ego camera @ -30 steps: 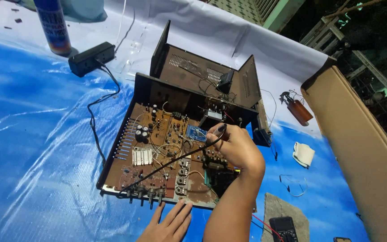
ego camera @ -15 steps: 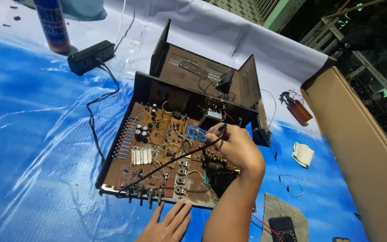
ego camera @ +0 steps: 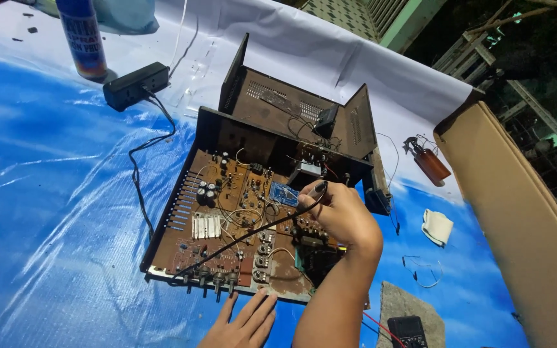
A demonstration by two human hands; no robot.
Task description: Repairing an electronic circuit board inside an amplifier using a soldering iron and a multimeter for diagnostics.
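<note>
An opened amplifier chassis with a brown circuit board [ego camera: 227,219] lies on a blue plastic sheet. My right hand [ego camera: 343,216] hovers over the board's right side and grips a thin black probe [ego camera: 314,192] whose black lead runs down-left across the board. A small blue module [ego camera: 283,193] sits just left of the probe's top end. My left hand [ego camera: 243,322] lies flat with fingers spread at the chassis's front edge, below the row of knobs [ego camera: 217,280].
A spray can [ego camera: 82,38] and a black adapter [ego camera: 135,85] with its cable lie at the back left. A brown spray bottle [ego camera: 430,164], a white cloth [ego camera: 436,227] and a multimeter [ego camera: 407,332] are on the right, beside a large cardboard box [ego camera: 517,225].
</note>
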